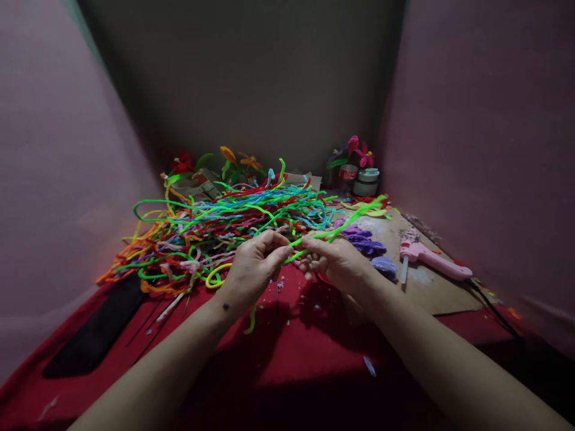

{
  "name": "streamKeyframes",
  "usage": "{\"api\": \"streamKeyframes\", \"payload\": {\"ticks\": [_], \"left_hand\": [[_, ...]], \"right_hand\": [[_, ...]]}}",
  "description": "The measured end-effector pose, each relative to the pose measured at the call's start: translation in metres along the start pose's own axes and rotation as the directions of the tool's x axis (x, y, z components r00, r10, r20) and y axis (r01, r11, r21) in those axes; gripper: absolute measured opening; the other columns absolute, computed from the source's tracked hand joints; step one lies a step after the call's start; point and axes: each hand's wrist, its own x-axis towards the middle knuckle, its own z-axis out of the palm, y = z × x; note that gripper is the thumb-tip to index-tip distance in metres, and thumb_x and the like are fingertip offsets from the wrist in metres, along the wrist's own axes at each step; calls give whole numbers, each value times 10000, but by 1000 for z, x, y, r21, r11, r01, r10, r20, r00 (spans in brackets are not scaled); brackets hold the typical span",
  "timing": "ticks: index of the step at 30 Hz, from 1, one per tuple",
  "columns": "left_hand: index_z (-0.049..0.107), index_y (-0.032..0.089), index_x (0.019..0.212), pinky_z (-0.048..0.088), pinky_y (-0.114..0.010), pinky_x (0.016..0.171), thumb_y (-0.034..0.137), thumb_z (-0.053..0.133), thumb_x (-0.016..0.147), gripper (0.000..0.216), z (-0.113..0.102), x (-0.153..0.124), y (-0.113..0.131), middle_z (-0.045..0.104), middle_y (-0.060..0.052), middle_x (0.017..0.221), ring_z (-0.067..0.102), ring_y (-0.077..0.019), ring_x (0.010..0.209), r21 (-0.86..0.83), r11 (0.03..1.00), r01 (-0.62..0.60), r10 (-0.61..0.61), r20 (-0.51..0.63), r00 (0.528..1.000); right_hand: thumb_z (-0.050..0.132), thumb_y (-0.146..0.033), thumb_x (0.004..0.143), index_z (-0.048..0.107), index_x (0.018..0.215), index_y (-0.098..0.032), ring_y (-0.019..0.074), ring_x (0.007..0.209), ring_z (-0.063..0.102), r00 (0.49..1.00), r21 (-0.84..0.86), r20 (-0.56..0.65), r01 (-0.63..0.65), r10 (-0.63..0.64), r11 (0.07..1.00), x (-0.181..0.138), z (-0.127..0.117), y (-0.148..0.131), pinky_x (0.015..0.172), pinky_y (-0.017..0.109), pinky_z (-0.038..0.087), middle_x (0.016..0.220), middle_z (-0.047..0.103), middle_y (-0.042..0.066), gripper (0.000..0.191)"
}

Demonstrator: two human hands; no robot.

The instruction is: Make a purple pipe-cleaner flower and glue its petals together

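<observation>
Bright green pipe cleaners (357, 214) run between my two hands over the red cloth. My left hand (258, 257) pinches them between thumb and forefinger, and a short green end hangs below it. Close beside it, my right hand (335, 257) is closed on the same green strands, which stick out beyond it to the upper right. How many strands there are I cannot tell. Just behind the hands lies a big tangled heap of coloured pipe cleaners (251, 209) in green, red, blue, orange and other colours.
A pink glue gun (438, 260) lies on a cardboard sheet (431, 293) at right, near purple coiled pieces (366, 242). A black flat object (96, 329) is at left. Behind stand pipe-cleaner flowers (366, 154) and a lidded jar (366, 182). Pink cloth walls (485, 149) flank the red tablecloth (314, 359).
</observation>
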Motion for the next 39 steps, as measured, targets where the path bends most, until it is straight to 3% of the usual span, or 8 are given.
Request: {"api": "streamKeyframes", "payload": {"ticks": [4, 11, 20, 26, 31, 35, 39], "left_hand": [[548, 161, 736, 285, -175, 408, 283, 547, 763, 126, -3, 0, -4, 460, 54, 529, 361, -57, 431, 69, 997, -35, 35, -1, 999], [521, 158, 733, 262, -176, 424, 273, 526, 777, 124, -4, 1, -5, 438, 53, 550, 337, -60, 466, 58, 998, -10, 11, -24, 1000], [547, 166, 746, 321, -191, 506, 264, 502, 797, 120, 0, -1, -12, 497, 33, 635, 400, -79, 553, 238, 957, -168, 189, -65, 980], [508, 156, 714, 337, -182, 453, 274, 557, 765, 137, -6, 2, -7, 506, 42, 583, 436, -64, 468, -63, 997, 41, -41, 6, 999], [507, 150, 782, 365, -157, 425, 260, 594, 746, 145, -9, 5, -10, 569, 16, 626, 467, -46, 439, -428, 874, 232, -184, 152, 971], [532, 140, 842, 372, -147, 383, 217, 590, 745, 137, -2, 2, -14, 563, 0, 690, 466, -43, 454, -560, 766, 315, -193, 266, 944], [567, 133, 818, 394, -155, 382, 197, 578, 752, 93, 4, 0, -16, 553, -5, 718, 473, -48, 480, -597, 732, 328, -140, 339, 930]], "right_hand": [[644, -231, 682, 632, 706, -113, 102, 455, 537, 999, -138, 26, -23, 27, 990, -5, -4, -2, 380, 206, 447, 586, 578, 7, 121], [679, -185, 627, 654, 778, -125, 117, 470, 563, 999, -52, -34, 28, -30, 998, -5, -3, -2, 413, 242, 476, 635, 635, 20, 164], [667, -218, 670, 631, 754, -117, 112, 480, 565, 999, -17, -39, 15, -16, 1000, -6, 1, 2, 420, 222, 474, 606, 620, 22, 136], [639, -161, 699, 612, 734, -111, 89, 452, 565, 996, 145, -49, -64, 71, 987, -6, -2, -6, 374, 160, 447, 578, 627, 20, 67], [655, -87, 650, 599, 707, -130, 47, 445, 551, 983, 383, -86, -118, 162, 916, -7, -4, -12, 382, 94, 431, 568, 628, -6, 90], [666, -102, 653, 604, 699, -127, 71, 482, 578, 992, 306, -119, -12, 51, 952, -4, -2, 1, 415, 130, 453, 608, 648, 13, 82], [689, -147, 650, 599, 687, -136, 77, 450, 552, 983, 214, -156, 129, -97, 968, -1, 2, 13, 388, 150, 413, 543, 606, -12, 98]]}}
